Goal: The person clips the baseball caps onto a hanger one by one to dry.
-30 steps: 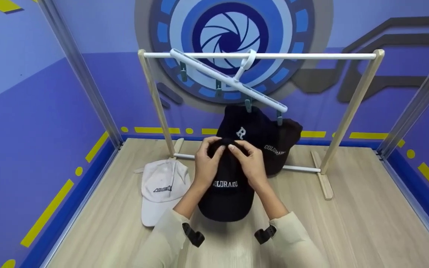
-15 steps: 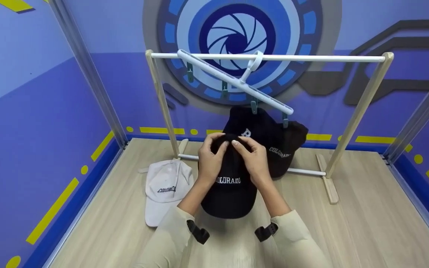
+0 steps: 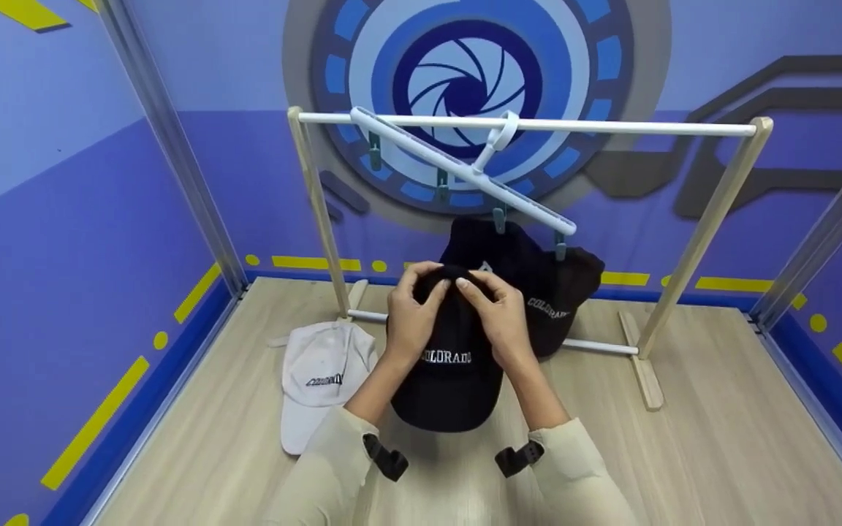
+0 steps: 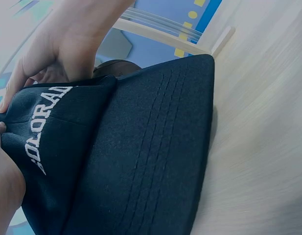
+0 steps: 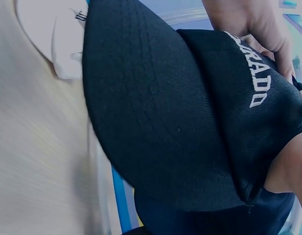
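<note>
A black baseball cap [image 3: 447,398] with white COLORADO lettering hangs brim-down between both hands. My left hand [image 3: 412,314] pinches the left of its crown top between thumb and fingers. On the right side of the crown, my right hand [image 3: 500,318] pinches the fabric the same way, thumbs close together. Both wrist views show the brim [image 4: 151,142] standing off from the wooden surface. Behind the held cap, a black cap [image 3: 476,241] and a dark brown COLORADO cap [image 3: 563,292] hang from clips on a pale blue hanger [image 3: 435,157]; the held cap partly covers the black one.
The hanger tilts down to the right on a white rail [image 3: 633,127] with wooden side posts [image 3: 706,219]. Two green clips on its left half hold nothing; one is this clip [image 3: 375,152]. A white cap [image 3: 319,365] lies on the wooden table [image 3: 194,446], left of my forearm.
The head view has shifted slightly. The held cap now hides more of the white letter on the hanging black cap. Both hands keep their pinch on the crown.
</note>
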`<state>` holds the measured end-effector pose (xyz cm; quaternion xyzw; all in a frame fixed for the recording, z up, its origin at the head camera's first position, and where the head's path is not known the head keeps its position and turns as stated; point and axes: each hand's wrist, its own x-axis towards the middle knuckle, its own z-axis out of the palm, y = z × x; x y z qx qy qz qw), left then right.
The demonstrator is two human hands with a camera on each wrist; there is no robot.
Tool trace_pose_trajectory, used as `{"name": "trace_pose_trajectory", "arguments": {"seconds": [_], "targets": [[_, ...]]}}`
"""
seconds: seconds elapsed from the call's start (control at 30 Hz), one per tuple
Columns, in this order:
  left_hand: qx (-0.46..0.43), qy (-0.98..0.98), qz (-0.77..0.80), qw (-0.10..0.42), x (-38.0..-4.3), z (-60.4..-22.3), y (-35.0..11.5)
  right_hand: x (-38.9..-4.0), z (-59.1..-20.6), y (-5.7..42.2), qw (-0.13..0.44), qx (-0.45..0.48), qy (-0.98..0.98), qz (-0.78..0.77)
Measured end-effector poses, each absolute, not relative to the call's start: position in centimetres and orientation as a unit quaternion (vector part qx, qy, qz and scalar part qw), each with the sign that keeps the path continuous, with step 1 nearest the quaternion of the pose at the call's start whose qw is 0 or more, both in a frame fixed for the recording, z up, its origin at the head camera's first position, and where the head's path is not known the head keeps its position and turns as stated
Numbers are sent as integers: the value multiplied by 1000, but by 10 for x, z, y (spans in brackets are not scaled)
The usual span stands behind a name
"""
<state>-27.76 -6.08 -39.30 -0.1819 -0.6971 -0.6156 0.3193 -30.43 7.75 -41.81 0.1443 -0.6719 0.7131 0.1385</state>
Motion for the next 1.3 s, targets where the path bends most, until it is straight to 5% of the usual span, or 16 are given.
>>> {"name": "trace_pose_trajectory", "arguments": {"seconds": [1.3], "targets": [[-201,-700,-596,340,-281,-384,-63,-307,-410,74,167,169,-658,714]]}}
